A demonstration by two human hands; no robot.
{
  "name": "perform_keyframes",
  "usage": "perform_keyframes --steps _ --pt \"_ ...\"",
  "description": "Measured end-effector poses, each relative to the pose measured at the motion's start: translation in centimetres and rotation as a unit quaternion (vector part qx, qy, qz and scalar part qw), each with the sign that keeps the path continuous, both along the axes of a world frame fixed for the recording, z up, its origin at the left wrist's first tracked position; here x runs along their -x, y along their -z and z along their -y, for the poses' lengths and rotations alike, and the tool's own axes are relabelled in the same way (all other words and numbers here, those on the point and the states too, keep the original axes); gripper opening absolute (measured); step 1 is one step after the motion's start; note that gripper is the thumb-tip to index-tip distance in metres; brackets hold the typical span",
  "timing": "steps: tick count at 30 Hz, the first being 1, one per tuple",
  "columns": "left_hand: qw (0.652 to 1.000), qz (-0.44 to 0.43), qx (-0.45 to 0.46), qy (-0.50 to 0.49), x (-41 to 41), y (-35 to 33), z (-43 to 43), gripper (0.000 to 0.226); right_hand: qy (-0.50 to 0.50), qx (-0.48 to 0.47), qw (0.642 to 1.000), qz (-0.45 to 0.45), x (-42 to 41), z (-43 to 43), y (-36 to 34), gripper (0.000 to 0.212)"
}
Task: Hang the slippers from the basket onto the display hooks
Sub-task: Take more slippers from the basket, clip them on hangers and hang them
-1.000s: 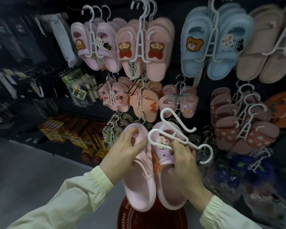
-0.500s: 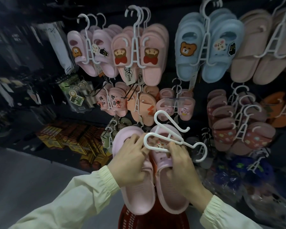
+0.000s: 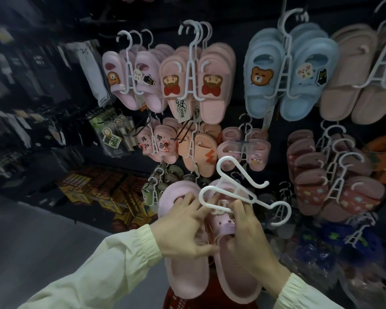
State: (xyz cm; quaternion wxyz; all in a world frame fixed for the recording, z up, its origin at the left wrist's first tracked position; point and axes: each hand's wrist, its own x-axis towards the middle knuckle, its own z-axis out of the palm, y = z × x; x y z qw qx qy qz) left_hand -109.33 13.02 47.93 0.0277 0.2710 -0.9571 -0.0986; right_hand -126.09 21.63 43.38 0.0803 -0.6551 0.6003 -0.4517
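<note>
I hold a pair of pink slippers side by side in front of the display wall. My left hand [image 3: 183,226] grips the left slipper [image 3: 184,273] across its strap, its fingers reaching toward the hanger. My right hand [image 3: 246,239] grips the right slipper [image 3: 239,284] and pinches a white plastic hanger [image 3: 236,192] lying tilted over both straps, its hook pointing up-left. A red basket [image 3: 201,299] sits below the slippers, mostly hidden.
The dark wall holds rows of slippers on white hangers: pink pairs [image 3: 198,85], a blue pair [image 3: 290,79], beige ones [image 3: 354,85], dark red ones [image 3: 334,186]. Yellow boxes [image 3: 98,190] lie low at left beside grey floor [image 3: 31,241].
The left hand slid across its slipper toward the hanger, fingers now near the hanger's left loop. The view moved closer to the wall; the slippers and hanger stayed in my hands.
</note>
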Motion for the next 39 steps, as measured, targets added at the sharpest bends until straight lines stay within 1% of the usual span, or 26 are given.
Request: perform_keyframes --steps 2,4,7,9,13,16,18,20,21,23,24,26,27,29,30,31,33,34,36,39 --pt "0.999 -0.032 0.01 -0.02 0.1 0.0 -0.1 0.103 -0.017 -0.004 1.0 0.008 0.0 0.1 -0.3 0.06" --pt "0.997 -0.07 0.029 -0.029 0.3 0.2 -0.2 0.096 -0.024 -0.002 1.0 0.012 -0.1 0.2 -0.5 0.064" --pt "0.995 -0.086 0.038 -0.037 0.6 0.1 -0.1 0.084 -0.02 0.003 1.0 0.006 -0.1 0.4 -0.5 0.072" --pt "0.993 -0.101 0.034 -0.044 0.8 0.3 0.1 0.076 -0.026 0.008 0.999 -0.019 -0.1 0.4 -0.2 0.061" --pt "0.99 -0.13 0.021 -0.059 0.9 1.5 0.2 0.061 -0.053 -0.015 0.997 -0.056 0.1 0.1 -0.2 0.05" --pt "0.983 -0.172 0.02 -0.063 0.7 1.9 0.3 0.053 -0.085 -0.011 0.993 -0.078 0.3 -0.2 -0.8 0.034" --pt "0.981 -0.176 0.036 -0.073 0.4 2.0 0.6 0.045 -0.105 -0.004 0.991 -0.082 0.5 -0.6 -1.2 0.033" --pt "0.984 -0.14 0.063 -0.086 0.2 2.0 1.1 0.05 -0.112 0.001 0.991 -0.067 0.6 -1.1 -1.9 0.032" --pt "0.986 -0.126 0.074 -0.086 0.1 2.0 1.4 0.056 -0.114 0.003 0.992 -0.054 0.6 -1.3 -2.3 0.027" --pt "0.987 -0.12 0.072 -0.084 -0.2 1.9 2.0 0.068 -0.105 0.015 0.994 -0.022 0.5 -1.3 -2.9 0.014" --pt "0.987 -0.114 0.065 -0.088 -0.3 1.8 2.2 0.071 -0.093 0.025 0.995 -0.005 0.4 -1.3 -3.1 0.016" --pt "0.987 -0.093 0.077 -0.102 -0.5 1.4 2.6 0.066 -0.079 0.04 0.996 0.029 0.3 -1.3 -3.3 0.022" --pt "0.986 -0.085 0.088 -0.109 -0.6 1.3 2.7 0.06 -0.078 0.04 0.995 0.052 0.3 -1.3 -3.5 0.021" --pt "0.983 -0.088 0.103 -0.124 -0.7 1.1 2.8 0.053 -0.076 0.025 0.991 0.106 0.5 -1.4 -3.9 0.018" --pt "0.982 -0.086 0.11 -0.129 -0.8 0.9 2.9 0.053 -0.07 0.015 0.99 0.125 0.6 -1.4 -4.0 0.021" --pt "0.981 -0.079 0.116 -0.133 -0.9 0.7 2.9 0.058 -0.06 0.006 0.989 0.135 0.8 -1.5 -4.0 0.025" --pt "0.981 -0.071 0.109 -0.142 -1.0 0.5 3.0 0.074 -0.04 -0.001 0.99 0.138 1.0 -1.4 -4.0 0.022" --pt "0.981 -0.075 0.106 -0.143 -1.1 0.5 3.0 0.078 -0.031 -0.003 0.991 0.134 1.0 -1.4 -4.1 0.021" --pt "0.981 -0.078 0.102 -0.142 -1.1 0.4 3.1 0.082 -0.022 -0.017 0.991 0.128 1.2 -1.4 -4.3 0.023" --pt "0.981 -0.075 0.099 -0.15 -1.1 0.4 3.2 0.085 -0.024 -0.054 0.986 0.154 1.2 -1.3 -4.5 0.021"
